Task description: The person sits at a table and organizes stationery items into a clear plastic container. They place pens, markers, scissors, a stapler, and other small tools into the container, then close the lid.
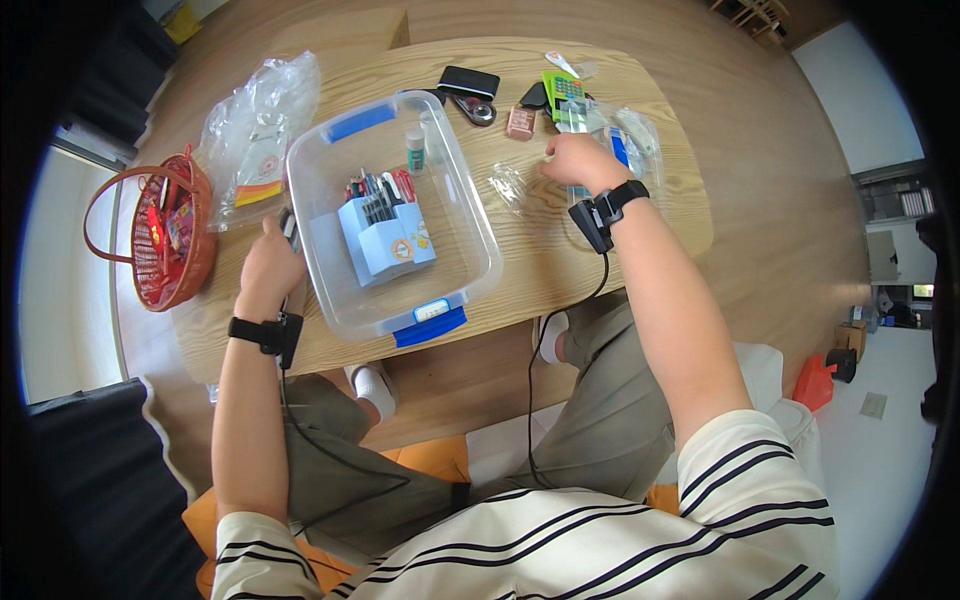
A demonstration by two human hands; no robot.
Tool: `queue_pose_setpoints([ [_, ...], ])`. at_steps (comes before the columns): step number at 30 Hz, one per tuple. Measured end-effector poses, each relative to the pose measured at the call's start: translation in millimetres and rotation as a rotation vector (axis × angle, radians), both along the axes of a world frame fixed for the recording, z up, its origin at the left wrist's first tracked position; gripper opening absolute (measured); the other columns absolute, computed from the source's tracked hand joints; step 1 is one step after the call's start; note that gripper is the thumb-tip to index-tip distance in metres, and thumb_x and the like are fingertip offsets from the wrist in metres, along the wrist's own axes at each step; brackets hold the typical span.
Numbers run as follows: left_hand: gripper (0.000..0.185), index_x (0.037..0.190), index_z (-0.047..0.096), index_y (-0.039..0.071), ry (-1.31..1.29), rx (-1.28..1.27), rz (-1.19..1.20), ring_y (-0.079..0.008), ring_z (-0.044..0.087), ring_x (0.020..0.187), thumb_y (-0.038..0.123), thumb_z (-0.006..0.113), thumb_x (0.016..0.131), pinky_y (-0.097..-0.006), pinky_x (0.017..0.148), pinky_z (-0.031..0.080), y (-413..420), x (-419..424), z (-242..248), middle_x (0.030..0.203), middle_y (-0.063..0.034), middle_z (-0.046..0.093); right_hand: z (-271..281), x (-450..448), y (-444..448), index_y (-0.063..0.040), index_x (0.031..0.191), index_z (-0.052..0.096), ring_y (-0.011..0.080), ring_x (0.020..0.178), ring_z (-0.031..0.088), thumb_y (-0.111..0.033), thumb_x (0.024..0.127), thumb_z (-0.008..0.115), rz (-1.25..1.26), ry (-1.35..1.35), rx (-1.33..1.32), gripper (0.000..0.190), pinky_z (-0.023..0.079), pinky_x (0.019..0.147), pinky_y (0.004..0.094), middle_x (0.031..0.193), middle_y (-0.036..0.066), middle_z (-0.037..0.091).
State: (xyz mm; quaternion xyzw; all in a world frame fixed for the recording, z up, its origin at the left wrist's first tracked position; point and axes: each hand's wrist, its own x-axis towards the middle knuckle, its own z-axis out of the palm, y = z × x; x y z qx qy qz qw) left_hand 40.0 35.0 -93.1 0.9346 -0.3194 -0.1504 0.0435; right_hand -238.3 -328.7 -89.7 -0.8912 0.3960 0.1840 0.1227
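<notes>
A clear plastic storage bin [472, 225] with blue latches stands before me on the wooden table [517, 277]. Inside it are a light-blue pen holder [386, 247] full of pens and an upright glue stick [415, 150]. My left hand [271, 262] is at the bin's left side, beside a dark and silver object [288, 225]; whether it grips this is unclear. On the right, my right hand [587, 161] is over the edge of clear plastic packaging [637, 135], its fingers curled. Its fingertips partly hide what they touch. A crumpled clear wrapper [508, 186] lies left of it.
Left of the bin are a clear plastic bag [259, 112] and a red woven basket [199, 247] holding small packets. Along the far side lie a black case [469, 82], a tape dispenser [476, 111], a pinkish box [521, 123] and a green calculator [564, 90]. Cables hang from both wrists.
</notes>
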Motion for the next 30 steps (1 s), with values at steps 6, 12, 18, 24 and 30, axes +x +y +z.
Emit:
queue_pose_setpoints([
  [6, 0.067, 0.127, 0.043, -0.008, 0.001, -0.018, -0.045, -0.0545, 0.068, 0.102, 0.045, 0.067, 0.093, -0.0575, 0.088, 0.055, 7.1, 5.4, -6.5, 0.105, -0.0408, 0.068, -1.0, -2.5, -3.4, -0.002, 0.112, 0.077, 0.0378, 0.105, 0.072, -0.039, 0.088, 0.074, -0.089, -0.012, -0.049, 0.044, 0.057, 0.093, 0.0419, 0.109, 0.023, 0.075],
  [12, 0.061, 0.127, 0.043, -0.006, 0.016, -0.019, -0.016, -0.0530, 0.069, 0.101, 0.038, 0.068, 0.092, -0.0571, 0.087, 0.055, 6.9, 1.5, -0.4, 0.104, -0.0382, 0.069, 0.2, 7.4, -0.6, -0.001, 0.101, 0.076, 0.0395, 0.095, 0.072, -0.037, 0.090, 0.073, -0.100, -0.185, -0.143, 0.038, 0.058, 0.086, 0.0437, 0.098, 0.023, 0.076],
  [18, 0.060, 0.129, 0.043, -0.006, 0.035, -0.002, 0.008, -0.0527, 0.069, 0.101, 0.035, 0.067, 0.092, -0.0567, 0.089, 0.056, 7.7, 2.6, -0.3, 0.105, -0.0381, 0.070, -16.2, 48.0, 13.8, -0.010, 0.123, 0.070, 0.0385, 0.113, 0.066, -0.027, 0.088, 0.073, 0.251, -0.690, -0.118, 0.039, 0.055, 0.099, 0.0446, 0.119, 0.017, 0.069],
  [24, 0.060, 0.128, 0.044, -0.006, 0.057, -0.040, 0.000, -0.0526, 0.068, 0.102, 0.035, 0.068, 0.092, -0.0557, 0.090, 0.056, 6.4, -4.7, 7.9, 0.107, -0.0379, 0.069, -45.5, 89.4, 32.1, -0.014, 0.146, 0.058, 0.0377, 0.137, 0.053, -0.026, 0.087, 0.076, 0.419, -0.621, 0.163, 0.063, 0.043, 0.117, 0.0448, 0.152, 0.015, 0.053],
  [30, 0.059, 0.128, 0.045, -0.006, 0.071, -0.037, -0.016, -0.0517, 0.068, 0.103, 0.035, 0.069, 0.092, -0.0548, 0.090, 0.056, 9.4, -4.2, 11.1, 0.107, -0.0372, 0.070, -39.3, 91.4, 49.2, -0.019, 0.148, 0.056, 0.0471, 0.146, 0.038, -0.033, 0.091, 0.072, 0.437, -0.429, 0.101, 0.061, 0.034, 0.122, 0.0504, 0.162, 0.015, 0.042],
])
